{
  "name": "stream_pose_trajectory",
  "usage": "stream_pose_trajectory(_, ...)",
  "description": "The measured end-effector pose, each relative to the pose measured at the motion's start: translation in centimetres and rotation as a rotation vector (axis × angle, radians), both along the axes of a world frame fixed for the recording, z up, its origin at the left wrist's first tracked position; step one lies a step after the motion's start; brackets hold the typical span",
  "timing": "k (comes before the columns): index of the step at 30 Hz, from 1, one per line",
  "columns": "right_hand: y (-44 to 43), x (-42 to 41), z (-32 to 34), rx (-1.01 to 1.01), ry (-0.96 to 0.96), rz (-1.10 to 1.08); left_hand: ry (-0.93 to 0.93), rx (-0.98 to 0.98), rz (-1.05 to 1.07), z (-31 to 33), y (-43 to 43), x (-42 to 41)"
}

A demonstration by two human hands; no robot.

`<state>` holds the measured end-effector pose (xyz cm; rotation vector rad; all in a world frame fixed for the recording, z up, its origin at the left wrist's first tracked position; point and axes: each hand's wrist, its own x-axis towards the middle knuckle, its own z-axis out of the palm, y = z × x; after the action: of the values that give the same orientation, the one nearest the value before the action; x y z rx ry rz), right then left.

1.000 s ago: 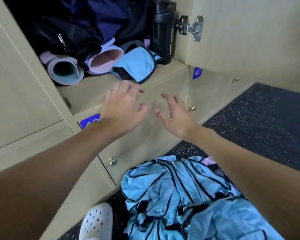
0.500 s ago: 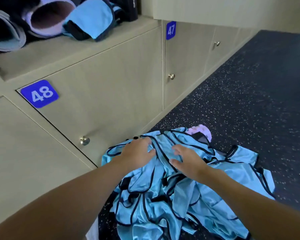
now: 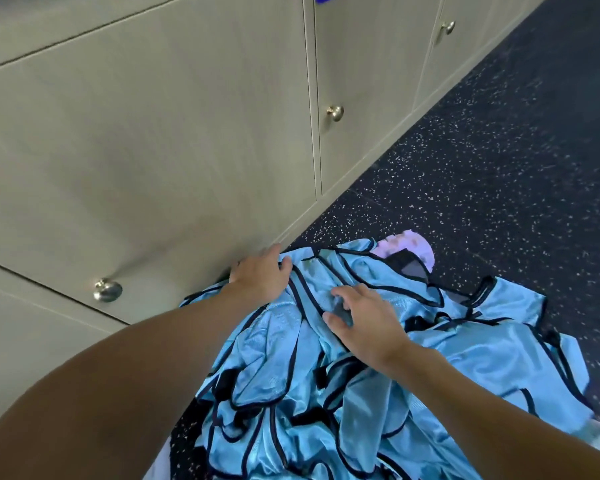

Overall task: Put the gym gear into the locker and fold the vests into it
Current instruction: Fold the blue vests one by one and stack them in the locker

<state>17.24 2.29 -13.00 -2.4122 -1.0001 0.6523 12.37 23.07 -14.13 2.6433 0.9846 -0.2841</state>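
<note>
Two hands I have on the blue vests point(image 3: 482, 344) (heaped on the floor point(image 3: 499, 168)): left hand point(image 3: 260, 277) rests relaxed, right hand point(image 3: 368, 323) pinches a fold.

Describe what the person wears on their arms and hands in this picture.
Nothing shows: the left hand and right hand are bare, without gloves; no rings, watch or bands are visible. The left forearm and right forearm are uncovered; no sleeve comes into view.
</note>
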Motion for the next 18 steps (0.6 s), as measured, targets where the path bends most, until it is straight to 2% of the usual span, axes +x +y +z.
stream_pose_trajectory(9,-0.3,-0.2,0.7,0.035,0.036,-0.023,0.053,0.068,-0.035,0.4,0.0,-0.2)
stream_pose_trajectory(14,-0.8,-0.5,0.9,0.025,0.031,-0.007,0.159,-0.126,0.023,0.8,-0.2,-0.6)
stream_pose_trajectory(16,-1.0,-0.7,0.7,0.018,0.017,0.0,0.186,-0.084,0.026,0.2,-0.2,-0.3)
stream_pose_trajectory(18,-1.1,-0.7,0.6,0.02,0.012,-0.003,0.114,-0.002,-0.002,-0.3,-0.3,-0.3)
